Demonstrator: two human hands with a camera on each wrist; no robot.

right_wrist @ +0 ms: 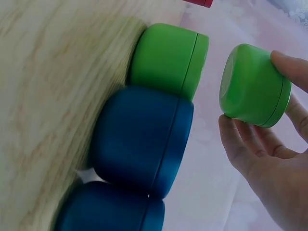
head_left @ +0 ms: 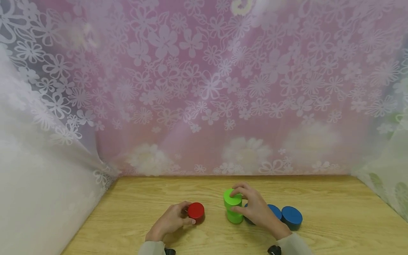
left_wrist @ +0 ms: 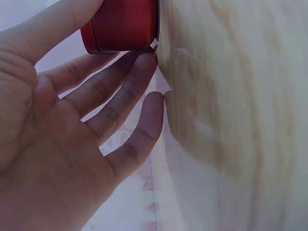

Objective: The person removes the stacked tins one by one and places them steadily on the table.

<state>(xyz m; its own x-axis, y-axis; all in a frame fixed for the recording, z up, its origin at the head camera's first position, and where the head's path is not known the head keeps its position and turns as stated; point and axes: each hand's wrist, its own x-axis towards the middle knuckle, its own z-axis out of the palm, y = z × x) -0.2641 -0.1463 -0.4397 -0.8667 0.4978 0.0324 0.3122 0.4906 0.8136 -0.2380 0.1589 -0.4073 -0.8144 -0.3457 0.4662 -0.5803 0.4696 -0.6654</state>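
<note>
Item: small round jars with lids, apparently smooth hard plastic, four showing on a wooden table [head_left: 334, 212] before a flowered curtain [head_left: 204, 88]. Upper green jar [head_left: 232, 199]: pinched at its side wall between thumb and fingertips of the right hand [head_left: 255, 209], held in the air just above the lower green jar [head_left: 235, 216]; the right wrist view shows a clear gap between the two. Lower green jar stands on the table, touching a blue jar [head_left: 275, 210]; a second blue jar [head_left: 291, 216] sits just beside that one. Red jar [head_left: 196, 210]: on the table, left of the green pair; the left hand [head_left: 172, 221] curls round its near side, thumb and forefinger on the wall, the other fingers [left_wrist: 120, 96] loosely extended. Handling, by judgement: light, rigid, not fragile, glossy and somewhat slippery, prone to roll if tipped. Best hold: across the short side wall, opposing thumb and fingers, lid rim as a stop
</note>
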